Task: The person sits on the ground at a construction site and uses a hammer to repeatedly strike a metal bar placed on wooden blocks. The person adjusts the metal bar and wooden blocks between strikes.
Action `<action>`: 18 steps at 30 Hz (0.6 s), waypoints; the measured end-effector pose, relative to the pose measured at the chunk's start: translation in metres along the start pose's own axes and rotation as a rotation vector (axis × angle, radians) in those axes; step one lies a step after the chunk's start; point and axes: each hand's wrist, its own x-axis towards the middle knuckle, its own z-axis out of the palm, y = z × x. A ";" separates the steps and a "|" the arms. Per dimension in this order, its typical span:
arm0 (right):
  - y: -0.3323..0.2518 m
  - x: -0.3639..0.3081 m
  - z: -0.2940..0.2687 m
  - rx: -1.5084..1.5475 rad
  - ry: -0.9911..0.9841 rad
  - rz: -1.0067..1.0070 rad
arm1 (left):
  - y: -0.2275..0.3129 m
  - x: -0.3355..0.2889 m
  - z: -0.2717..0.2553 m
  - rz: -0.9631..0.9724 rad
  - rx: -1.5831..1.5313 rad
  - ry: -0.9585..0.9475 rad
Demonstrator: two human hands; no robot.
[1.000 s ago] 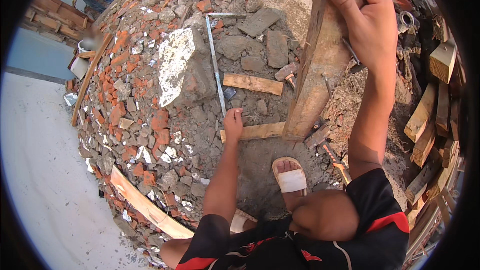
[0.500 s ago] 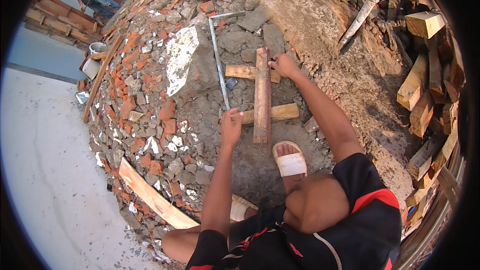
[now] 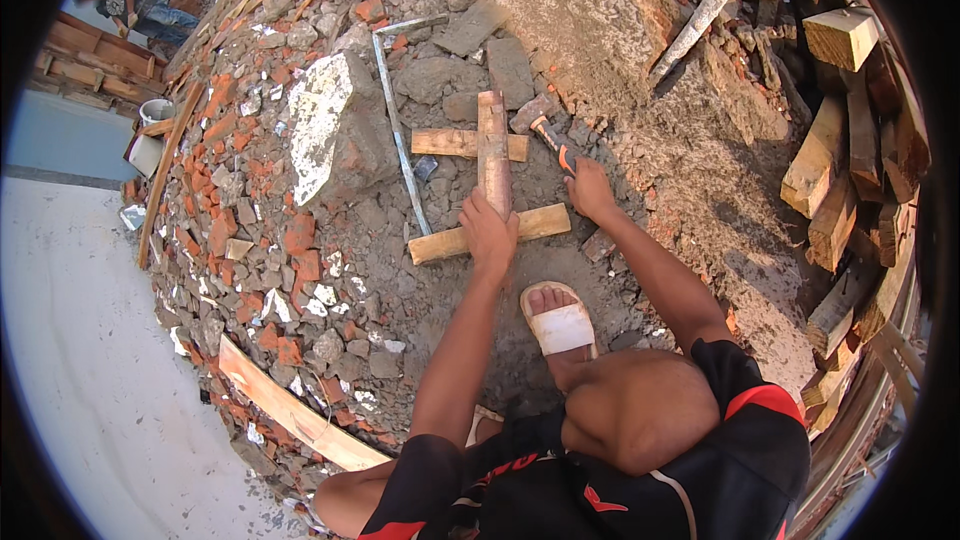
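Note:
My right hand (image 3: 592, 188) is wrapped round the black and orange grip of a hammer (image 3: 546, 134). The hammer's head lies beyond the hand, close to the far end of a reddish wooden batten (image 3: 493, 145). Fingers of my left hand (image 3: 490, 232) close over the near end of that batten, hiding it. The batten lies lengthwise over two crosswise wood pieces, a far short one (image 3: 445, 143) and a near longer one (image 3: 540, 224). To their left rests a bent, pale blue metal strip (image 3: 397, 145) on the rubble.
A big white-faced concrete chunk (image 3: 318, 125) and broken brick (image 3: 300, 235) cover the left side. Stacked timber (image 3: 828, 162) stands at the right, with a grey pipe (image 3: 700, 25) farther back. A plank (image 3: 290, 405) lies near left. Another person (image 3: 125, 10) is at far left.
My right hand has left the batten's far end and now holds the hammer. My left hand moved right, from the near crosspiece's end onto the batten. The view has shifted slightly.

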 end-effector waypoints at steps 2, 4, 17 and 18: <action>0.014 0.009 -0.004 -0.026 -0.053 0.014 | 0.002 -0.003 -0.002 -0.032 0.010 -0.008; 0.016 0.020 -0.010 -0.029 -0.144 0.067 | -0.008 -0.003 -0.008 0.001 0.009 0.057; -0.075 0.051 -0.012 1.112 -0.482 0.709 | -0.035 0.033 -0.012 -0.162 0.088 0.080; -0.071 0.052 -0.010 1.126 -0.501 0.715 | -0.034 0.035 -0.011 -0.152 0.083 0.095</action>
